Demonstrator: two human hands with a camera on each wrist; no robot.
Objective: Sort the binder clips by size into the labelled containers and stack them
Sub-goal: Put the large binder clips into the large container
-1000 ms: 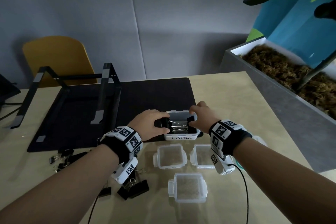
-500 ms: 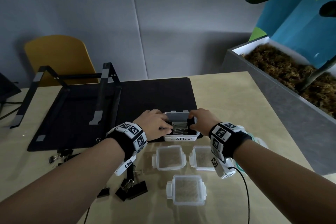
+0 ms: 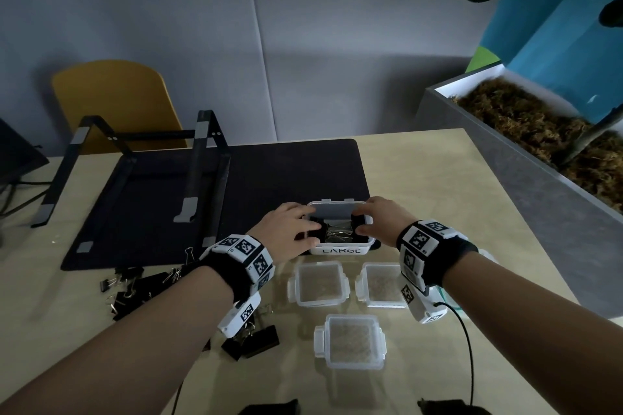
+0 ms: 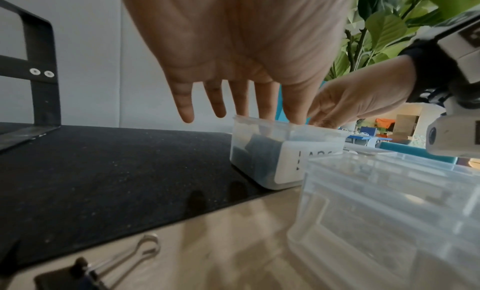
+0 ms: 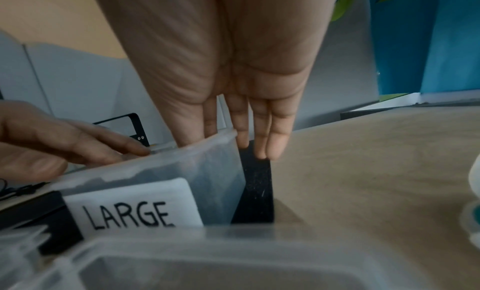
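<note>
The clear container labelled LARGE (image 3: 340, 250) (image 4: 298, 163) (image 5: 145, 208) stands on the front edge of the black mat (image 3: 286, 172). Inside it lie black binder clips (image 3: 338, 231) with silver handles. My left hand (image 3: 290, 229) (image 4: 241, 97) reaches over the container's left rim, fingers straight, tips down on the clips. My right hand (image 3: 381, 221) (image 5: 246, 110) is at the right rim with straight fingers, one inside the wall and the others outside it. Loose binder clips (image 3: 135, 286) lie at the left, and more lie under my left wrist (image 3: 251, 342).
Three clear containers (image 3: 318, 283) (image 3: 381, 285) (image 3: 349, 340) sit on the wooden table in front of the LARGE one. A black laptop stand (image 3: 199, 178) is on the mat's left half. A grey planter (image 3: 539, 178) borders the table's right edge. A yellow chair (image 3: 114, 101) stands behind.
My left hand has moved from the container's left side to reach over the rim onto the clips. My right hand has stayed at the right rim.
</note>
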